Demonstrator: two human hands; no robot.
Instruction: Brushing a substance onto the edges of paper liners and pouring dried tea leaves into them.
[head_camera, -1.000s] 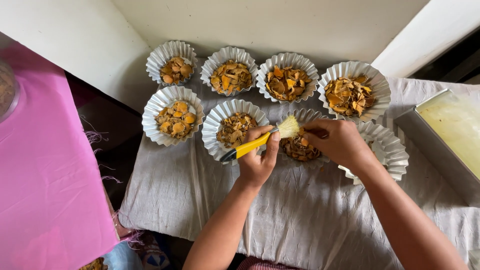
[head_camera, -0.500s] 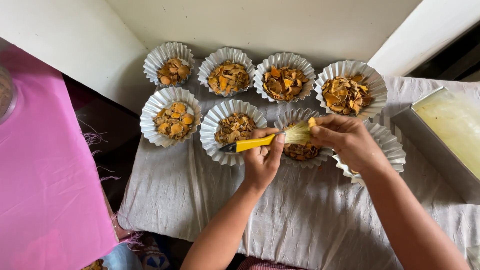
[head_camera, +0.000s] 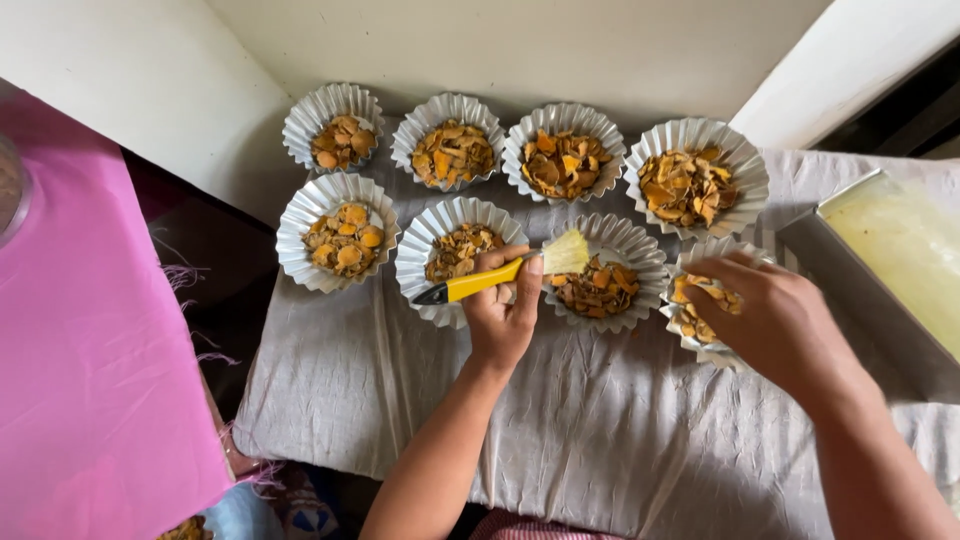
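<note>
Over the cloth-covered tabletop, a yellow-handled brush is gripped by the left hand above a fluted tin, while the right hand is curled on a neighbouring tin, so careful dabbing seems called for.

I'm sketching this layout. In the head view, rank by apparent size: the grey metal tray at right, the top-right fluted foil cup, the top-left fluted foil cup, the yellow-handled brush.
1. Metal tray, though cut off by the frame.
2. Top-right foil cup.
3. Top-left foil cup.
4. Brush in the left hand: about as long as the top-left cup is wide, far narrower.

The right hand covers much of one fluted tin, and the frame's edge crops the metal tray.
</note>
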